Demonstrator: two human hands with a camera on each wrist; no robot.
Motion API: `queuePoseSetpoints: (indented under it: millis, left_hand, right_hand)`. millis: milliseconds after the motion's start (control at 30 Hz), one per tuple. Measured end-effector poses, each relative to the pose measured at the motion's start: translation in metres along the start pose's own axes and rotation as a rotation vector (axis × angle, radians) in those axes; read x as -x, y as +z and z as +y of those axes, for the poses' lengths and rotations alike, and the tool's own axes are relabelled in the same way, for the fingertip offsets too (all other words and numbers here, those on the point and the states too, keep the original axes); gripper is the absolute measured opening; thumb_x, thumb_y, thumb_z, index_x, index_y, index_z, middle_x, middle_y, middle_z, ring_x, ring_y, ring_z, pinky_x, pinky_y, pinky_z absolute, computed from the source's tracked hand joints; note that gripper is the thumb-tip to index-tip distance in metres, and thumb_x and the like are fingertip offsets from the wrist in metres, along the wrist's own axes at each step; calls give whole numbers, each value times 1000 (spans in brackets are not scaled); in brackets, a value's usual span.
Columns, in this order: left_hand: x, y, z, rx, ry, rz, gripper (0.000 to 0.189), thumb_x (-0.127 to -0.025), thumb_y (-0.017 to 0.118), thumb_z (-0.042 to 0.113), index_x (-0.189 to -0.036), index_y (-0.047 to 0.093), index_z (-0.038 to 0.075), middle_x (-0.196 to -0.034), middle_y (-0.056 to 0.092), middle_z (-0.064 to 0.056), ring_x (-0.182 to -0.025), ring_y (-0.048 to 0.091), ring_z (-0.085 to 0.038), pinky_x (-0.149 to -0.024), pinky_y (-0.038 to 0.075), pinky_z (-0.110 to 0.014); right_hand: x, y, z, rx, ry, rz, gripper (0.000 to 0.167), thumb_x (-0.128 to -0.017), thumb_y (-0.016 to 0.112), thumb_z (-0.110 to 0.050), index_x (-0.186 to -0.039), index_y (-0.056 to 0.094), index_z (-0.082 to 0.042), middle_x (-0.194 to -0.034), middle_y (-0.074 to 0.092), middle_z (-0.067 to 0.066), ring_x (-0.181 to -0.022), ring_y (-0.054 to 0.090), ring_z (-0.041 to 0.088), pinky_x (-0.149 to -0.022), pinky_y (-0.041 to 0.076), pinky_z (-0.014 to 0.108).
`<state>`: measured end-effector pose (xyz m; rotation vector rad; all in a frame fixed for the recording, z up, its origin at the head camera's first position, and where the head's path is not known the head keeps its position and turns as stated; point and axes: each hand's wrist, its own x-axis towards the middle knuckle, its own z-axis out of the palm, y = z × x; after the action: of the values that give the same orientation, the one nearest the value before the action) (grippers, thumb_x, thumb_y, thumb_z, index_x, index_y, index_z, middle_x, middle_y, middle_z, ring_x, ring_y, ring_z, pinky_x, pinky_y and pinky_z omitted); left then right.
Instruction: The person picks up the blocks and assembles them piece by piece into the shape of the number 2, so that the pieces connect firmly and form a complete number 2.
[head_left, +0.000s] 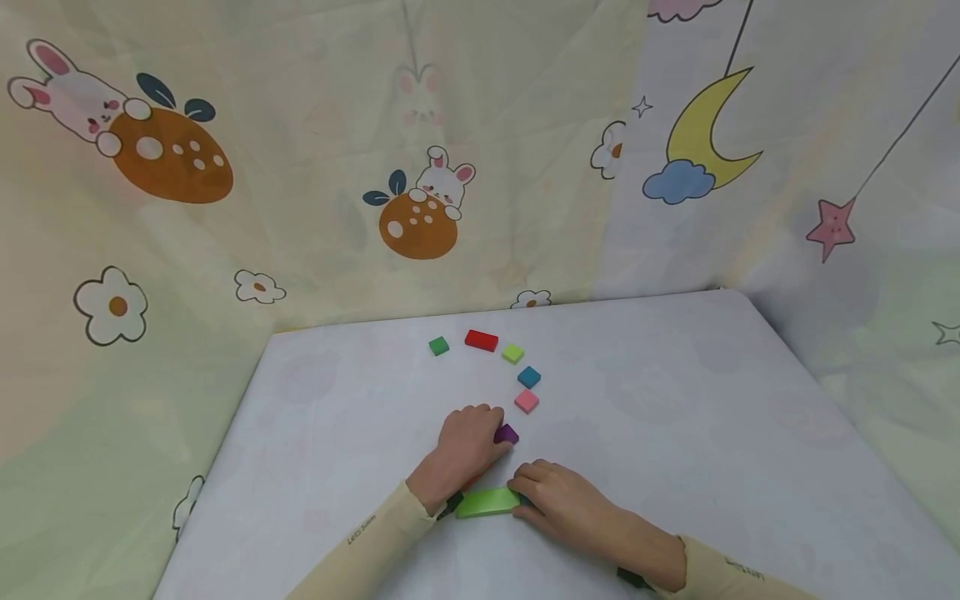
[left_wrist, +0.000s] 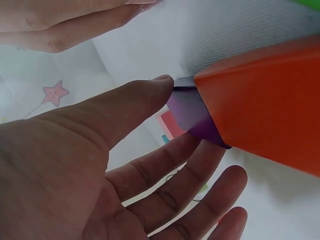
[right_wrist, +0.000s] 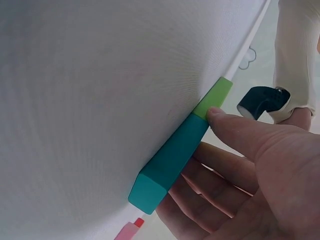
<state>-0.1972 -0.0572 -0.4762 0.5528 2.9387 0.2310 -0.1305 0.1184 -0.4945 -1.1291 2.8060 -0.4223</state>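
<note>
My left hand pinches a purple block, thumb on one side and fingertips on the other in the left wrist view. Against that purple block lies the end of a long orange block, mostly hidden under the hand in the head view. Nearer the body, my right hand holds a teal block between thumb and fingers. Its thumb tip sits where the teal block meets a long light-green block. The light-green block's left end reaches the left wrist.
Beyond the hands, a pink block, a blue block, a small lime block, a red block and a green block form a spaced curve on the white table. A patterned cloth hangs behind.
</note>
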Motion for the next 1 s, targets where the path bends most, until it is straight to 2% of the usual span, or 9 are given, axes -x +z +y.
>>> queuePoseSetpoints:
  millis: [1000]
  left_hand:
    - [6, -2, -2, 15, 13, 9, 36, -87, 77, 40, -106, 68, 11, -84, 63, -2, -71, 52, -14, -64, 44, -26]
  right_hand:
    - [0, -1, -2, 3, 1, 3, 31, -91, 74, -29, -116, 71, -11, -106, 69, -3, -98, 63, 11, -89, 55, 27]
